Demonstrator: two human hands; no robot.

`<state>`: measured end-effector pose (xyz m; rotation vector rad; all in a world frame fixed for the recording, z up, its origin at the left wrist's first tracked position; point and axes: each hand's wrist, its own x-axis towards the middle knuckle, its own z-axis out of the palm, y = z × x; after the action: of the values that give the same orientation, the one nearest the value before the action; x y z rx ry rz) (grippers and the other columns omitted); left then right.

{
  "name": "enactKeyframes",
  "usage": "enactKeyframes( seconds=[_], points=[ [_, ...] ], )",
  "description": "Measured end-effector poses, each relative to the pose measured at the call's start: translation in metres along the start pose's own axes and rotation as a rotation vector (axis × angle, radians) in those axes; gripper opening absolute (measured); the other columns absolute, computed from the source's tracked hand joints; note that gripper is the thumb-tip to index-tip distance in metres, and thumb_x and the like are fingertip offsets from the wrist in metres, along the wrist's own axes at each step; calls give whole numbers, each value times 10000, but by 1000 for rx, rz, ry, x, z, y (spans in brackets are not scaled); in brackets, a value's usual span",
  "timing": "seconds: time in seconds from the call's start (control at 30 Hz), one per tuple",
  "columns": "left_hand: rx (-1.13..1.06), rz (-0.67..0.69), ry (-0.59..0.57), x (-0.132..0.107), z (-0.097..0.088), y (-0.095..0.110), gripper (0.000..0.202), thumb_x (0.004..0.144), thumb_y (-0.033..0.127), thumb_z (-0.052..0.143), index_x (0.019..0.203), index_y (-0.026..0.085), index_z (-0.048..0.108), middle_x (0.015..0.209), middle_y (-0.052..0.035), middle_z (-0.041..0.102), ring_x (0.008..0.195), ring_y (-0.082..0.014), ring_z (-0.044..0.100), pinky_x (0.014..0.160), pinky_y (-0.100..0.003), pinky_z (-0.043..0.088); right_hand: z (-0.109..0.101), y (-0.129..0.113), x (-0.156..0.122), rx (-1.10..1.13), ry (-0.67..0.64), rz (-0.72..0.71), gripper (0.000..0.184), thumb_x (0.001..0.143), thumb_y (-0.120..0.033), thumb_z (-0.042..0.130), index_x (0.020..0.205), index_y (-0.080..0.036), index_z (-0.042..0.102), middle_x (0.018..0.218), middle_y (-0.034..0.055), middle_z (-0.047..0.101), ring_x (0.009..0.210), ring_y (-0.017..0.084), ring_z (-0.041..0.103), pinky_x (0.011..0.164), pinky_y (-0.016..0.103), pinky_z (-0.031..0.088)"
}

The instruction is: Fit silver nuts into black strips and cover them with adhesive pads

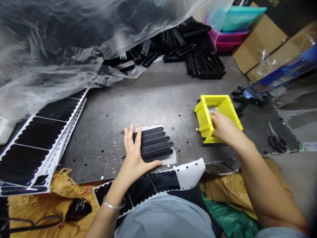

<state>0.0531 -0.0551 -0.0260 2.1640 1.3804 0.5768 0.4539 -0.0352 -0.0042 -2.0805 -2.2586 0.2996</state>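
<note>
My left hand (133,153) lies flat with fingers stretched out on the left end of a row of black perforated strips (156,145), which rest on a white backing sheet on the grey metal worktop (153,96). My right hand (223,127) reaches into a yellow plastic bin (205,120) holding small silvery parts (212,108). Its fingers curl down inside the bin, and what they grip is hidden.
White sheets carrying black foam strips (37,142) are stacked at the left, with another sheet (173,180) on my lap. A heap of black plastic parts (193,49) spills from a clear bag (61,43) at the back. Scissors (276,140) lie at the right, cardboard boxes (262,39) beyond.
</note>
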Motion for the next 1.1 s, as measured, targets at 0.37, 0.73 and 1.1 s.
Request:
enactKeyframes(
  seconds=[0.37,0.73,1.1],
  points=[
    [111,175,6,17,-4,-1,1140,732,498,881,1627,218,233,1484,-201,475,1418,-429,421,1234,-694,282,-35,3,-1,125,324,95,151,883,-222,684,880,-184,829,920,112,779,802,240,712,754,383,528],
    [120,103,31,-9,-4,-1,1298,712,528,906,1672,223,87,1696,-237,214,1578,-475,167,1246,-727,215,31,-202,1,394,324,-459,235,1045,-163,524,1166,-170,725,1078,120,735,974,223,690,834,380,615],
    [80,313,176,13,-27,-6,200,1026,172,592,1186,247,685,1149,-18,759,1212,-216,643,1188,-507,372,18,-175,-9,653,437,-332,140,983,-180,668,1071,-251,750,944,31,738,881,182,701,826,361,596]
  ],
)
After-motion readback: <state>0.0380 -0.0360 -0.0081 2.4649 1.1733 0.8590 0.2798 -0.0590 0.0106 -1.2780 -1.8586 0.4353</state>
